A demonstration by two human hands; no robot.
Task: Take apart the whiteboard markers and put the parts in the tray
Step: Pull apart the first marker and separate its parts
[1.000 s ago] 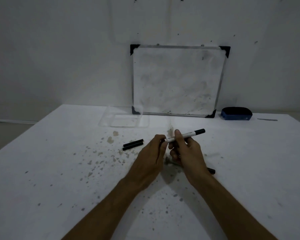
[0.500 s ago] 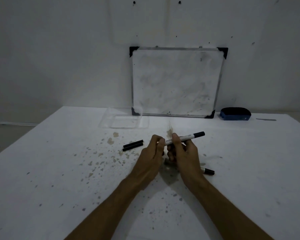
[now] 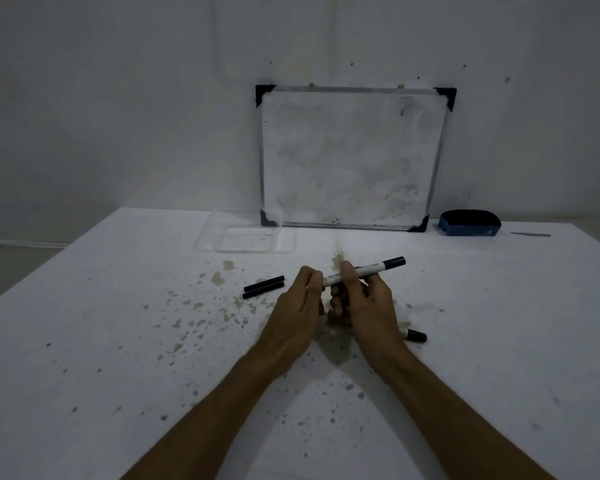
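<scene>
Marker [image 3: 364, 271] mid-frame above bench [image 3: 118, 341], right hand [image 3: 368, 299] fingers clamping barrel steady; left hand [image 3: 300, 303] fingers pinch its left end, prob. to pull it. Tray [image 3: 201, 237] upper center-left.

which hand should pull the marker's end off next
Left. Left hand already pinches the marker's near end, while the right hand grips the barrel to brace it.
</scene>
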